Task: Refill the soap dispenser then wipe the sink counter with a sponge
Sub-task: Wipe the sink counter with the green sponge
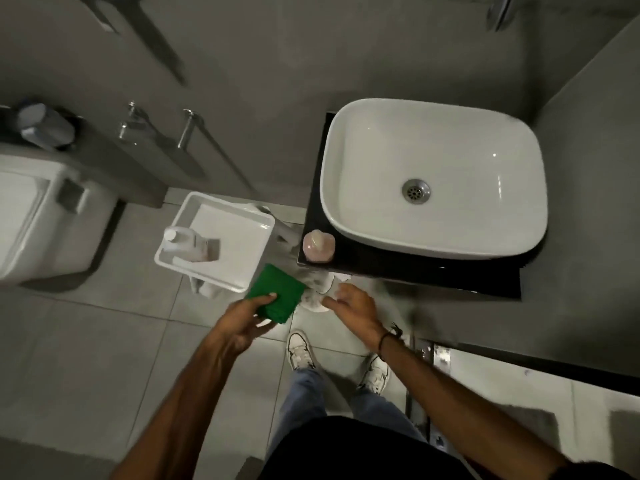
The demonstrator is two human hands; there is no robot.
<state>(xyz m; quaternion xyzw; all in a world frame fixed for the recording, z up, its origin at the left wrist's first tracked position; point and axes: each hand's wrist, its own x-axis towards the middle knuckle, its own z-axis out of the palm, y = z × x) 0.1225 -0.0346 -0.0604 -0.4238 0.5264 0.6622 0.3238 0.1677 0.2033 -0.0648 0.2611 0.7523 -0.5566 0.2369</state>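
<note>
Pinched between thumb and fingers of the left hand (247,315) is a green sponge (277,293), held out over the floor tiles just in front of the white tray's near corner. His thumb lies across the sponge's top face, the fingers curl underneath. Beside it, the right hand (349,304) hangs empty with the fingers loosely spread, close to the sponge but not touching it, a dark band at the wrist.

Ahead of both hands runs the black sink counter (398,268), and the white basin (433,174) takes up most of it. On the counter's left front corner, just beside the basin, stands the pink soap dispenser (318,245), seen from above; it is too blurred to make out its pump.

Left of the counter sits the white tray (194,209) on a stand, and in its near left corner stands a pale refill bottle (188,245) with a white cap. Further left is the toilet cistern (41,216). Below, white sneakers (301,349) and blue jeans stand on grey tiles, facing the counter
</note>
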